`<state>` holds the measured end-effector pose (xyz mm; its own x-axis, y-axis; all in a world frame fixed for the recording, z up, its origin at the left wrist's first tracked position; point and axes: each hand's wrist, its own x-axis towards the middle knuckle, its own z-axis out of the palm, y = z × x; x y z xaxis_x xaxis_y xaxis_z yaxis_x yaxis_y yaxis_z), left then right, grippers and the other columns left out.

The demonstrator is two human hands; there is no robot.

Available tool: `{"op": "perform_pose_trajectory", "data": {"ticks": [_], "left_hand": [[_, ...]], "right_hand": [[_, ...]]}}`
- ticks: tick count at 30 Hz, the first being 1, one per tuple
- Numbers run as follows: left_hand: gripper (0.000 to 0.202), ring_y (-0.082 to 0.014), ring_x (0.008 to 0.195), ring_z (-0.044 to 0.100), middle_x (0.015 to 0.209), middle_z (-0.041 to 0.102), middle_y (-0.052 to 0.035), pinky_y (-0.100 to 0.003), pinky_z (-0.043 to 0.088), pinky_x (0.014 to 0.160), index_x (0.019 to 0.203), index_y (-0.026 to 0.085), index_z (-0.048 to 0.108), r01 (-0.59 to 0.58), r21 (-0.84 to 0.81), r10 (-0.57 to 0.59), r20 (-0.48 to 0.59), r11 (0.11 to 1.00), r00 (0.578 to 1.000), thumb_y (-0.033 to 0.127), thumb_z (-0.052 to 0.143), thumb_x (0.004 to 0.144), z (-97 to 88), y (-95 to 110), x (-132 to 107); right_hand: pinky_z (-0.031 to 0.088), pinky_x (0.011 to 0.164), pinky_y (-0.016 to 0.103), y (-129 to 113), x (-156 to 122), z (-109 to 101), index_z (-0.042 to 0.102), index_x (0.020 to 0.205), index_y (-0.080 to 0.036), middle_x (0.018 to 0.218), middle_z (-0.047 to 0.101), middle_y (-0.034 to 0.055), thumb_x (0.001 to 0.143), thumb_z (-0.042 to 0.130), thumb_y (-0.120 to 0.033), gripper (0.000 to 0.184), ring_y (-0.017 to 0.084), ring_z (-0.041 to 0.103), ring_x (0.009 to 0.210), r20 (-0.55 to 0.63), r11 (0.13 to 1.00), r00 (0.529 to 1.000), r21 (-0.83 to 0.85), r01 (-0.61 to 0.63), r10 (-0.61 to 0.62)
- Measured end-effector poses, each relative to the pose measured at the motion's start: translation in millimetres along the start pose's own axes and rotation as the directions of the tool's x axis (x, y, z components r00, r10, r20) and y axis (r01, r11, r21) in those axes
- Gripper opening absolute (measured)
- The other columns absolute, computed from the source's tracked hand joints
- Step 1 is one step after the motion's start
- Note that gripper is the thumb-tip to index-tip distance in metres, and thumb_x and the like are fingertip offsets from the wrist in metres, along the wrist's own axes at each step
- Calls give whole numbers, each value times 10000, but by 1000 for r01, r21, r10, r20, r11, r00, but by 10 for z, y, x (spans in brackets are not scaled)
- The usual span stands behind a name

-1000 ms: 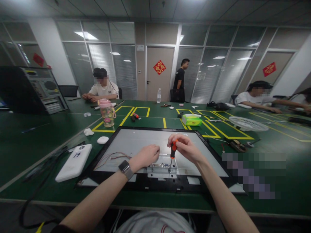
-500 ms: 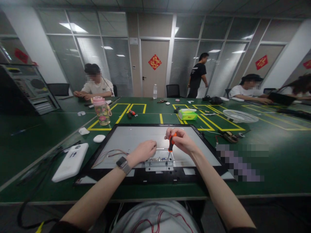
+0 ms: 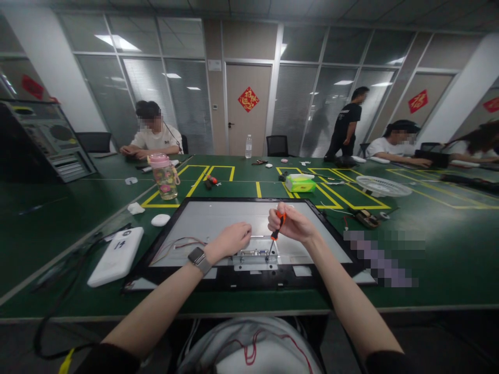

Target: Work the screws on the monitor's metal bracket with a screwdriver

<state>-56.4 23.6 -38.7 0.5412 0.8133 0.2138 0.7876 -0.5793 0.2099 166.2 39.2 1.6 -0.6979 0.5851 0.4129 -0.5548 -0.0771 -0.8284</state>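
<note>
My right hand (image 3: 290, 223) is closed round the orange and black handle of a screwdriver (image 3: 276, 234). The screwdriver tilts slightly, its shaft reaching down to the right side of a metal bracket (image 3: 255, 264) with connector ports along it. This bracket sits near the front edge of a black-framed flat display panel (image 3: 187, 221) lying on the table. Bent and held together, the fingers of my left hand (image 3: 231, 240) lie over the bracket's far left corner; what the fingertips touch is hidden. Thin wires (image 3: 181, 243) run across the panel left of that hand.
On the left are a white power bank (image 3: 117, 258), a white oval object (image 3: 160, 220) and a pink-lidded bottle (image 3: 164, 179). Beyond the panel stands a green tissue pack (image 3: 300, 183). An open computer case (image 3: 47, 140) is far left. Several other people are around the table.
The screwdriver handle leans a little more to the right, and my right hand's grip round it has shifted. My left hand stays put. A person in the background has walked right.
</note>
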Motion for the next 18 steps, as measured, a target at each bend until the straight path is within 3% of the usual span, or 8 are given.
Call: {"op": "perform_pose_trajectory", "data": {"ticks": [4, 10, 14, 18], "left_hand": [[207, -166, 732, 544, 821, 610, -34, -280, 409, 676, 792, 180, 558, -29, -39, 26, -78, 999, 997, 169, 412, 939, -16, -3, -12], [198, -155, 721, 537, 761, 579, -16, -265, 401, 667, 757, 182, 527, -53, -43, 37, -305, 998, 952, 165, 449, 938, -9, -29, 9], [271, -135, 626, 496, 695, 533, -2, -255, 366, 604, 681, 187, 491, -4, 52, 27, -452, 999, 892, 188, 473, 951, 44, -106, 40], [377, -105, 531, 444, 576, 470, 24, -237, 331, 557, 592, 188, 425, -109, 81, 135, -526, 991, 839, 135, 440, 965, 69, -164, 46]], "right_hand": [[407, 634, 287, 33, 3, -28, 544, 778, -203, 712, 541, -15, 840, 719, -403, 273, 127, 519, 619, 14, 1000, 1000, -2, 3, -3], [426, 732, 309, 3, 2, -108, 569, 764, -194, 782, 566, -9, 756, 820, -334, 287, 129, 559, 717, 24, 992, 996, -96, 85, -83], [421, 763, 323, -53, 21, -114, 551, 715, -193, 794, 548, -16, 720, 848, -273, 308, 123, 546, 739, 138, 994, 988, -72, 82, -71], [415, 709, 305, -55, 45, -144, 491, 623, -182, 769, 506, -16, 698, 855, -272, 382, 120, 520, 713, 293, 999, 955, 18, 31, -35]]}}
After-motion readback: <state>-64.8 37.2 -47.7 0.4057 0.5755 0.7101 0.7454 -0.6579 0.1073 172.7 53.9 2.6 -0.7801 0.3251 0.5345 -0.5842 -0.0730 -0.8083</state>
